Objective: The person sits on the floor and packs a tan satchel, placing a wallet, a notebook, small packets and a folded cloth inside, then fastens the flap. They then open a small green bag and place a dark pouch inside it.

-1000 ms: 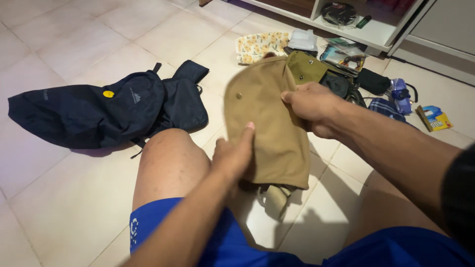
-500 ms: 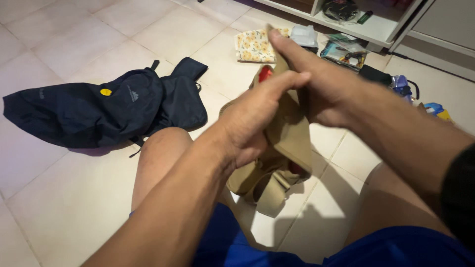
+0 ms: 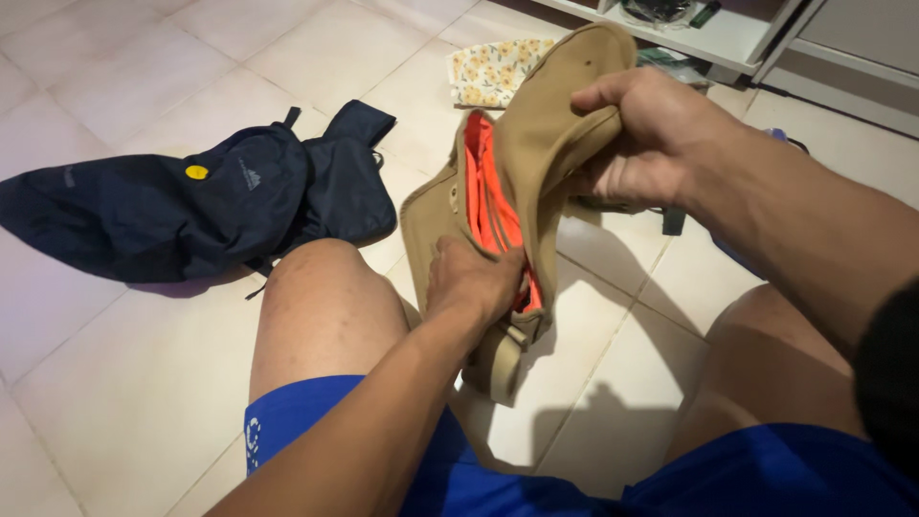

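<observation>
While the right hand (image 3: 651,144) clamps the khaki canvas bag's (image 3: 546,153) flap at 1 o'clock, the left hand (image 3: 474,282) closes on its orange lining (image 3: 490,206) — a hard tug may tear stitching.

The fingertips of the left hand (image 3: 474,280) are hidden inside the khaki bag (image 3: 536,172), between its orange lining (image 3: 490,206) and outer flap. The bag's contents cannot be told. The white shelf (image 3: 713,33) is cut off by the top edge, and a blue object (image 3: 777,139) is mostly hidden behind the right hand (image 3: 651,144).

Matt khaki canvas bag (image 3: 546,124), bright orange cloth lining (image 3: 490,206), glossy floor tiles (image 3: 115,67).
</observation>
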